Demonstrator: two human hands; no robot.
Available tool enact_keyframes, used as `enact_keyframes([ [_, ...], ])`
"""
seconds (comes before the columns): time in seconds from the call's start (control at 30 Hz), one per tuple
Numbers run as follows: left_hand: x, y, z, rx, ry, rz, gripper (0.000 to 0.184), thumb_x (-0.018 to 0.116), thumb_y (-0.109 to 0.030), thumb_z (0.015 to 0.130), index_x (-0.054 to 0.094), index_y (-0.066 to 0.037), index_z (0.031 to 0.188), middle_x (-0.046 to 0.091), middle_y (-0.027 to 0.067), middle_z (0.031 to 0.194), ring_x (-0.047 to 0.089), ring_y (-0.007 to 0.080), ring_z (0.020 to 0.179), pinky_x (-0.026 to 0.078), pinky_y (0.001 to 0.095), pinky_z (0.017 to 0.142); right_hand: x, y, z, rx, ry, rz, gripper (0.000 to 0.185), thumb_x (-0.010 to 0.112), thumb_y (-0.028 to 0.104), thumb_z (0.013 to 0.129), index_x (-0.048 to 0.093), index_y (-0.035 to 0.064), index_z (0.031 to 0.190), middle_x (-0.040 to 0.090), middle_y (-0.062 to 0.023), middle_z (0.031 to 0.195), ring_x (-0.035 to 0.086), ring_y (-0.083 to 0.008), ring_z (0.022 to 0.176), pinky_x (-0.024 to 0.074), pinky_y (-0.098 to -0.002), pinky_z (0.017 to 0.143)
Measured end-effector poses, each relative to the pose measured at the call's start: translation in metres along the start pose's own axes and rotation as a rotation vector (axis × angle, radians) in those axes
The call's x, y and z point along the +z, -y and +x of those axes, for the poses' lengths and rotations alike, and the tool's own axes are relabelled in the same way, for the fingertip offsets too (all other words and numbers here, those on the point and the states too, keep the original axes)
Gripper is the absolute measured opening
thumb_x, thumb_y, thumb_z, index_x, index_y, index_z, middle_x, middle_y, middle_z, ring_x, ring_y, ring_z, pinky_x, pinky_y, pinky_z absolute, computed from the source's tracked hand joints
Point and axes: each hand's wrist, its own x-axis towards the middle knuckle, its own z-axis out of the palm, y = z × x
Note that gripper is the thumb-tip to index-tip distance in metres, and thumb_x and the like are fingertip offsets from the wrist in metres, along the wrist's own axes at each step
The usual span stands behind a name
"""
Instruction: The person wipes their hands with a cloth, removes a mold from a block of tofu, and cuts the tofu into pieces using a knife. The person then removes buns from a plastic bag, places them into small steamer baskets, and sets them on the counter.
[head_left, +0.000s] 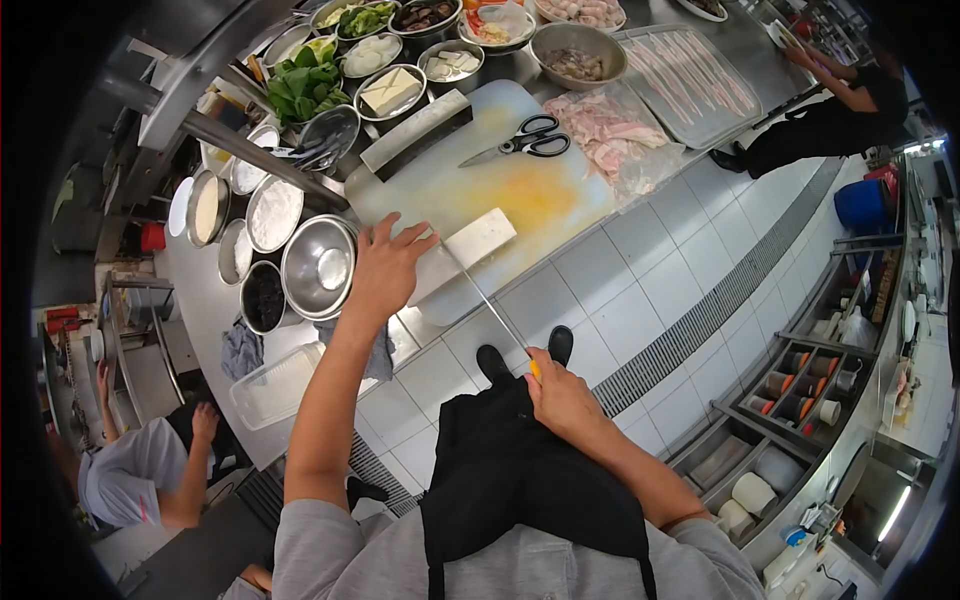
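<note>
The apron (530, 480) is black over a grey shirt (320, 560). The knife handle (536, 371) is yellow. The white cutting board (540, 190) has orange-yellow stains. Far left, the leaves (306, 84) are green. The floor (640, 270) has white squares.

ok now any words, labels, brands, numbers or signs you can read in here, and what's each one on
None that can be read.
Reddish marking on the co-worker's grey shirt: too small and blurred to tell whether it is lettering.
Knife, scissors, cutting board: no readable text.
</note>
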Motion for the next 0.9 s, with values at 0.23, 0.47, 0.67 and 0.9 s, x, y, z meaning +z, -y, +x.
enact_keyframes([
  [0.23, 0.021, 0.005, 0.005, -0.006, 0.077, 0.009, 0.047, 0.049, -0.001, 0.083, 0.068, -0.019, 0.122, 0.061, 0.0011, 0.133, 0.044, 0.0334, 0.132, 0.036, 0.0618, 0.105, 0.0, -0.003, 0.006, 0.102, 0.094, 0.03, 0.036, 0.051, 0.018, 0.099, 0.042, 0.003, 0.13, 0.065, -0.0267, 0.096, 0.063, -0.0467, 0.087, 0.0515, -0.0537, 0.075],
  [0.47, 0.012, 0.006, 0.018, -0.015, 0.184, -0.003, 0.047, 0.048, -0.002, 0.084, 0.069, -0.02, 0.121, 0.063, 0.0008, 0.128, 0.044, 0.034, 0.132, 0.033, 0.0637, 0.107, 0.016, -0.021, 0.01, 0.058, 0.078, 0.022, 0.037, 0.049, 0.02, 0.099, 0.039, 0.0012, 0.13, 0.065, -0.0273, 0.092, 0.065, -0.0467, 0.082, 0.0523, -0.0535, 0.074],
  [0.67, 0.012, 0.004, 0.021, -0.005, 0.149, -0.003, 0.05, 0.046, 0.002, 0.083, 0.068, -0.02, 0.123, 0.061, -0.0013, 0.133, 0.042, 0.0348, 0.135, 0.029, 0.0629, 0.11, -0.026, -0.03, 0.02, 0.094, 0.265, 0.265, 0.039, 0.051, 0.024, 0.1, 0.04, -0.0002, 0.128, 0.064, -0.0278, 0.078, 0.063, -0.0469, 0.076, 0.0485, -0.0535, 0.069],
  [0.9, -0.014, -0.007, 0.017, -0.011, -0.034, -0.02, 0.059, 0.047, 0.006, 0.08, 0.061, -0.02, 0.131, 0.059, -0.0014, 0.136, 0.041, 0.0334, 0.135, 0.029, 0.0588, 0.111, -0.041, -0.016, 0.0, 0.001, 0.099, 0.134, 0.035, 0.053, 0.019, 0.098, 0.043, 0.0004, 0.126, 0.065, -0.0269, 0.086, 0.064, -0.0454, 0.078, 0.0507, -0.0516, 0.067],
])
